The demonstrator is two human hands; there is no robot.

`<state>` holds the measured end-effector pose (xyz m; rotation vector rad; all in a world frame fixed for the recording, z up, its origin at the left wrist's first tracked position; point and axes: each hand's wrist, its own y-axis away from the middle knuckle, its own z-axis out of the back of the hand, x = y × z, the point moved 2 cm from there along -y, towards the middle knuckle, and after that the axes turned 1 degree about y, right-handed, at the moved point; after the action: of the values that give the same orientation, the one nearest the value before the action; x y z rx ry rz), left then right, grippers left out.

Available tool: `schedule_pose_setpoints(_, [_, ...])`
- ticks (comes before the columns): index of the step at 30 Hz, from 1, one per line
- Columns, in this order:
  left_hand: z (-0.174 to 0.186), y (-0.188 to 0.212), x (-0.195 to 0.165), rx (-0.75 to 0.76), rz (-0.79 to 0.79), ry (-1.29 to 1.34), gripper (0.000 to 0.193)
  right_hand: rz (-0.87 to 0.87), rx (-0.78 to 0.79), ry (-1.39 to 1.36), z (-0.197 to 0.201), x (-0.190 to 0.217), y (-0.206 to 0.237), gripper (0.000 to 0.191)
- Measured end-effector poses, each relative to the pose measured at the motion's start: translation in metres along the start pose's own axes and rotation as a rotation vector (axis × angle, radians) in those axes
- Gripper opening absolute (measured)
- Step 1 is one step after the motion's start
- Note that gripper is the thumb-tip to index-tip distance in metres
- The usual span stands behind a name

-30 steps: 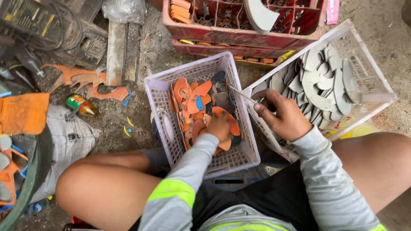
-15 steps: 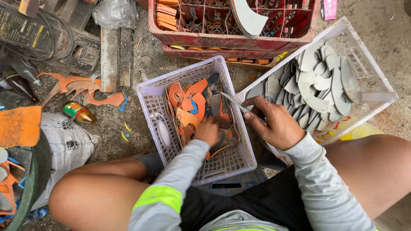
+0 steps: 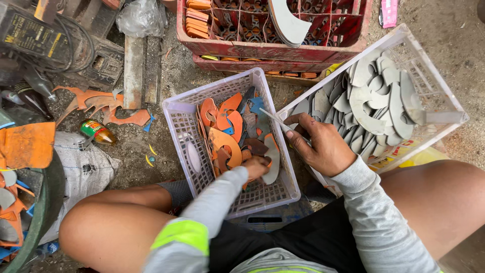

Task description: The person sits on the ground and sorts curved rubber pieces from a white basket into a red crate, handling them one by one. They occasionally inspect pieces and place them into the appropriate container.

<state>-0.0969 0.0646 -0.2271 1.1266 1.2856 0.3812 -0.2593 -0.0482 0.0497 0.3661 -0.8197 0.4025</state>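
My left hand (image 3: 256,167) has its fingers curled into the orange cut-out pieces (image 3: 226,139), grasping one, inside the single lavender basket (image 3: 187,126). My right hand (image 3: 323,146) pinches a thin grey rod (image 3: 277,121) against the clear crate (image 3: 434,96) of grey curved plates (image 3: 369,101). Two red crates (image 3: 273,48) sit beyond.

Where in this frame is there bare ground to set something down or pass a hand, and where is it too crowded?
Bare ground lies between the small bottle and the lavender basket, and at the top right beyond the clear basket. Both baskets are crowded with cut pieces; the left hand and right hand fill the gap between them.
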Motion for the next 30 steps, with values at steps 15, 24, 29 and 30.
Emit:
schedule_pose_setpoints(15, [0.004,0.15,-0.066,-0.309,-0.568,0.483,0.043,-0.11,-0.181,-0.647,-0.094,-0.02,0.007,0.015])
schedule_pose_setpoints(24, [0.036,0.165,-0.087,-0.346,-0.448,0.854,0.044,0.03,-0.196,-0.255,-0.105,0.01,0.019,0.033])
schedule_pose_setpoints(29, [0.058,0.175,-0.107,-0.177,-0.783,1.08,0.045,0.28,-0.128,-0.053,-0.105,0.041,0.026,0.051])
schedule_pose_setpoints(30, [0.06,0.177,-0.109,-0.152,-0.832,1.059,0.043,0.319,-0.133,-0.053,-0.103,0.044,0.027,0.053])
